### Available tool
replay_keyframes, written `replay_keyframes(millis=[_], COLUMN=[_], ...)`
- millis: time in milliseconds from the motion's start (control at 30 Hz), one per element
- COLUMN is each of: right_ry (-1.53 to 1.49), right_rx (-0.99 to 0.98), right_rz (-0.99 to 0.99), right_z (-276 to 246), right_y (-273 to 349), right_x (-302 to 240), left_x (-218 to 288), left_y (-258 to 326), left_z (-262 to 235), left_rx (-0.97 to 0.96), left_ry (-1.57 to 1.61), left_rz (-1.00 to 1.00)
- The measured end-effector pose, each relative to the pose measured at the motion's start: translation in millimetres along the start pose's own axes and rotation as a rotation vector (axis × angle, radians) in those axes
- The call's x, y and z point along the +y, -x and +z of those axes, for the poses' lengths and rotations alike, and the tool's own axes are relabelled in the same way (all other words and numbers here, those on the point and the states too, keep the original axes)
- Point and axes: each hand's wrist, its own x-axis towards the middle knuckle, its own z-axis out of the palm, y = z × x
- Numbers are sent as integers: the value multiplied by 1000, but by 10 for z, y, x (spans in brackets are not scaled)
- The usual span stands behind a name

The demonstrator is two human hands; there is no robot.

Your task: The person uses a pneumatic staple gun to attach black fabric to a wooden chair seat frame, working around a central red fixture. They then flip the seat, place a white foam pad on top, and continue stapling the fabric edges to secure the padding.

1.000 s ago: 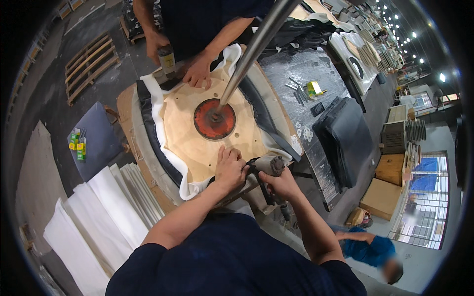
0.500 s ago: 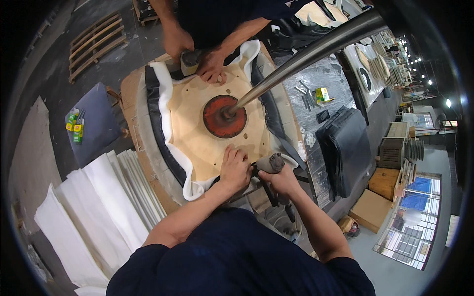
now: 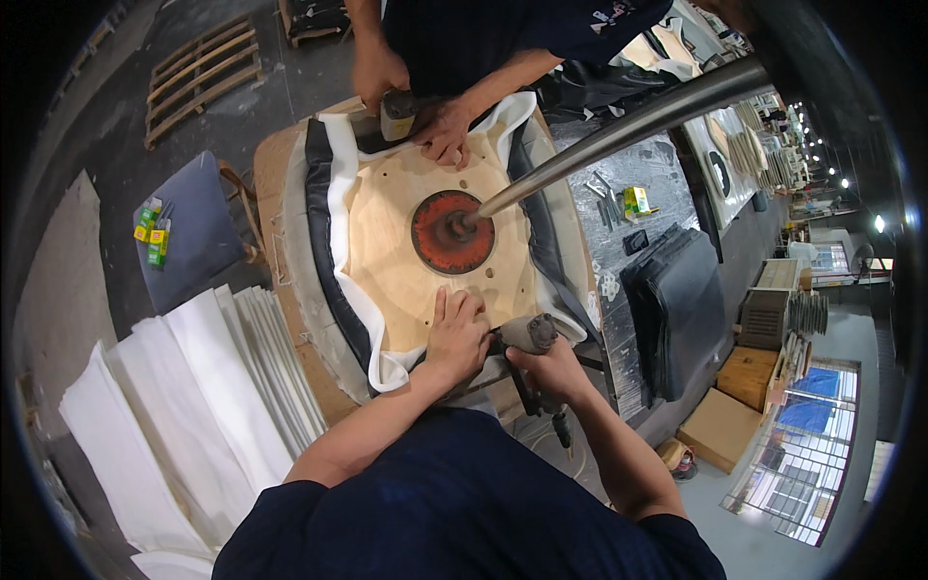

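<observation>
A pale plywood panel (image 3: 387, 280) lies before me, ringed by white padding (image 3: 340, 208) and a loose black cover (image 3: 324, 222). My left hand (image 3: 458, 333) bends over its near edge, fingertips pressed on the wood and the cover's edge under the palm, partly hidden. Just right of it, my right hand (image 3: 549, 365) grips a worn grey staple gun (image 3: 528, 334), whose nose at the panel's edge is hard to make out. A red disc (image 3: 440, 246) on a steel rod (image 3: 619, 128) bears on the panel's middle.
Across the panel, a co-worker's hand (image 3: 445, 133) presses the far edge while the other holds a similar tool (image 3: 396, 114). White padding sheets (image 3: 193, 387) stand at left, near a grey-topped stool (image 3: 193, 222). Black sheets (image 3: 677, 309) and a yellow-green box (image 3: 636, 201) lie on the right-hand table.
The whole view has shifted a little. Against the panel, my left hand and the staple gun have slid slightly left along the near edge; the staple gun also sits a bit closer to me.
</observation>
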Motion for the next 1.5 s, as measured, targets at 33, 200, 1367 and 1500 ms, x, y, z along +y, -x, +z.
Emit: replay_keyframes(millis=[33,200,1367,1500], right_ry=[22,259,-113,-127], right_rx=[-18,74,63,14], right_rz=[10,-282,40,46], right_z=[13,106,270,354], right_y=[-13,-38,183,210], right_x=[1,20,-90,-132], left_x=[-9,-17,-157,-158], left_y=[11,-10,298,297], left_z=[-5,-17,-283,-257], left_rx=[2,-23,55,67], left_ry=[14,-20,-56,-19], left_rz=[-1,12,75,55])
